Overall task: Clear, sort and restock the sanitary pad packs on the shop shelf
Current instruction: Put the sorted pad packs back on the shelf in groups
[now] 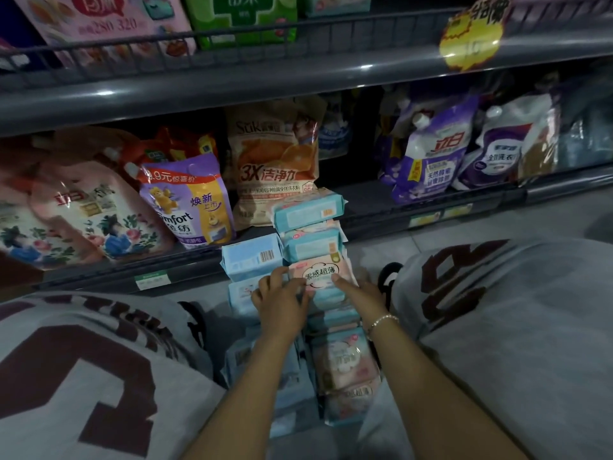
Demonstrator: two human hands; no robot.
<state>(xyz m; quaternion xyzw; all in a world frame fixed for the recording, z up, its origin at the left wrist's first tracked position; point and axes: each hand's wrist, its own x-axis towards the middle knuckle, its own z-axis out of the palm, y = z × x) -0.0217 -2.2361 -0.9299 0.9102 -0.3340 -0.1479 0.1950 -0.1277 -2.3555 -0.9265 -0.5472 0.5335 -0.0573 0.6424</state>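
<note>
The person's knees in grey printed trousers (83,370) are nearest, one on each side of the arms. Between them, below the grip, sanitary pad packs (343,366) lie in a pile on the floor. The left hand (282,302) and the right hand (360,290) hold a pink pack (320,272) from its two sides, fingers bent on its edges. Just beyond the grip stand stacked blue packs (310,212), against the low shelf (365,224) with detergent pouches (190,200). This seems the sorting step. Next, I think, the pink pack needs a steady lift to its own group without pushing the leaning stack.
</note>
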